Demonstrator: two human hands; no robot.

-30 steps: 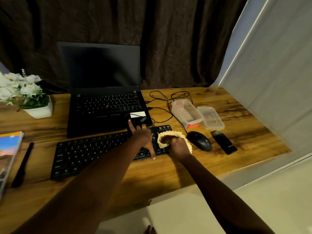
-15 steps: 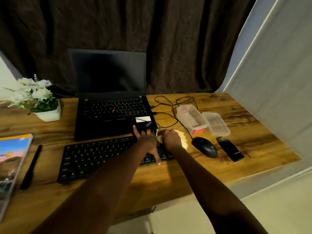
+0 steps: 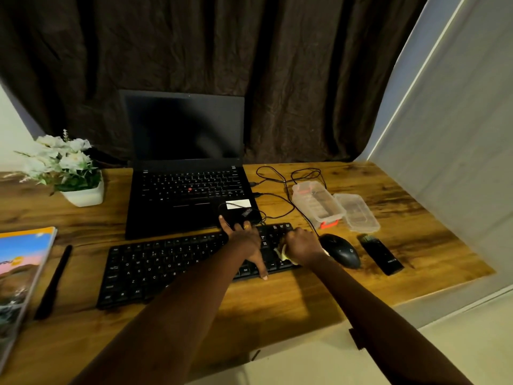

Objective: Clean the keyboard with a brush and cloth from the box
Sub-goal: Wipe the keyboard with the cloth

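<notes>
Dark curtains (image 3: 277, 79) hang behind a wooden bench (image 3: 277, 307). My left hand (image 3: 245, 243) lies flat, fingers spread, on the right part of a black keyboard (image 3: 166, 268), which sits in front of an open laptop (image 3: 186, 173). My right hand (image 3: 304, 247) is curled round a yellow cloth (image 3: 283, 252), pressing it on the keyboard's right end. Just right of it lie a black mouse (image 3: 340, 250) and a black brush (image 3: 380, 254). Behind them stands the clear plastic box (image 3: 316, 204), its lid (image 3: 356, 212) beside it.

The left hand (image 3: 244, 243) is spread flat across the keyboard (image 3: 155, 268), fingers straight; the right hand (image 3: 302, 245) is curled round a cloth (image 3: 282, 253) at the keyboard's right end.
</notes>
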